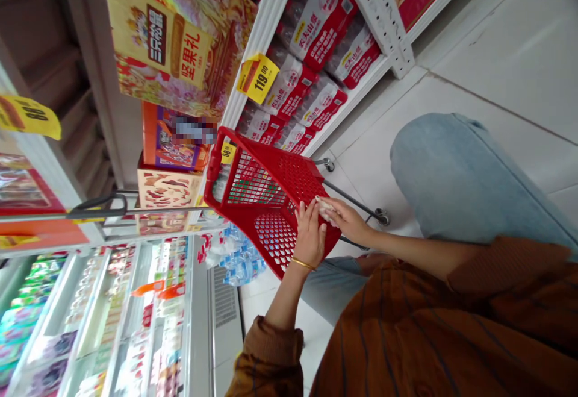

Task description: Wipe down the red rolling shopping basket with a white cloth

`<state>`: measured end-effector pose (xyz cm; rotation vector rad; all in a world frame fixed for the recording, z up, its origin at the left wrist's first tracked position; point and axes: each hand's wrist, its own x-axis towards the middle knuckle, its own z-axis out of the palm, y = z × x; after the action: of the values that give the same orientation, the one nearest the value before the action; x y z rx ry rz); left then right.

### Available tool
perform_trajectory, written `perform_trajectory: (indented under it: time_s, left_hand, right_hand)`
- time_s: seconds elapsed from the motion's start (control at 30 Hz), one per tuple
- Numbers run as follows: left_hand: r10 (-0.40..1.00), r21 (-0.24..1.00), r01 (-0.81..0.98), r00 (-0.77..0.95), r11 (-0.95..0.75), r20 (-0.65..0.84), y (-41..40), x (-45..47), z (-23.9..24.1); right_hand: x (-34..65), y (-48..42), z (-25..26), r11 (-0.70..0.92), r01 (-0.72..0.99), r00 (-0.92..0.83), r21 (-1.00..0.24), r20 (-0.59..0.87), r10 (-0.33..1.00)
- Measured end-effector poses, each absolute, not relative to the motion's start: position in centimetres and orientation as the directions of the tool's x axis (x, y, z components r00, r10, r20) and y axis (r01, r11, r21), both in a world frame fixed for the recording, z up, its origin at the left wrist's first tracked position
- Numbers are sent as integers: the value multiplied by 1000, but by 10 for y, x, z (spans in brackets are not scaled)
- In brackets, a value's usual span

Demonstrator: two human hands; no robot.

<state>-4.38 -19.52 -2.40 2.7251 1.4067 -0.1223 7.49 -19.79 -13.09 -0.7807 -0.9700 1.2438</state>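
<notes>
A red plastic shopping trolley basket (pixel 293 174) with perforated sides and a wheeled metal frame stands tilted in front of my knees. My left hand (pixel 310 234), with a gold bangle at its wrist, lies against the basket's near end, fingers stretched out on the red plastic. Beside it, my right hand (pixel 347 219) is closed on a crumpled white cloth (pixel 326 211), pressed to the basket's outer surface. Whether the cloth is fabric or tissue I cannot make out. Part of the basket's near end is hidden behind both hands.
Shelves to the right hold red-wrapped water packs (pixel 311 102) and a nut gift box (pixel 180 41), with yellow price tags (pixel 258 79). Bottled water packs (pixel 241 255) stand on the floor beyond the basket. A bright display shelf (pixel 135 318) is at lower left. Pale floor tiles (pixel 497 53) surround me.
</notes>
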Motion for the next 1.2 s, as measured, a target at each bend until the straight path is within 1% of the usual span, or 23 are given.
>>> perform_trajectory:
  time_s: [0.07,0.2,0.47,0.6,0.7,0.8,0.97,1.1,1.2]
  left_hand:
    - [832,21,836,548,-548,-86,-198,-41,-28]
    - [850,-9,850,527,-527,-25,-200,-36,-33]
    - [821,-89,821,569,-563,56,-201,-37,-40]
    - [793,-124,792,607,-598,54,-200,-37,-41]
    - [778,-156,776,625,-611,62,-199,-34,-41]
    - [760,-184,759,645,-625,78,-199,-33,-42]
    - [726,-205,725,682,-657,84,-198,-36,-43]
    - [711,-194,712,698,-675,91,-197,-39,-42]
    - [714,-177,717,694,-675,88,-197,-39,-40]
  right_hand:
    - [74,-204,-125,220,-351,76,-910,207,975]
    - [68,-215,-125,322,-263,49,-910,321,946]
    - [58,-217,-147,477,-142,80,-867,471,879]
    - [57,-216,-155,542,-58,109,-838,535,838]
    - [55,-214,-164,538,-22,124,-843,532,838]
    - [53,-214,-175,520,-35,150,-853,510,847]
    - [53,-213,-193,441,-35,83,-897,437,895]
    - [58,-210,-196,373,-56,46,-926,370,928]
    - [62,-208,-187,321,-48,77,-946,317,945]
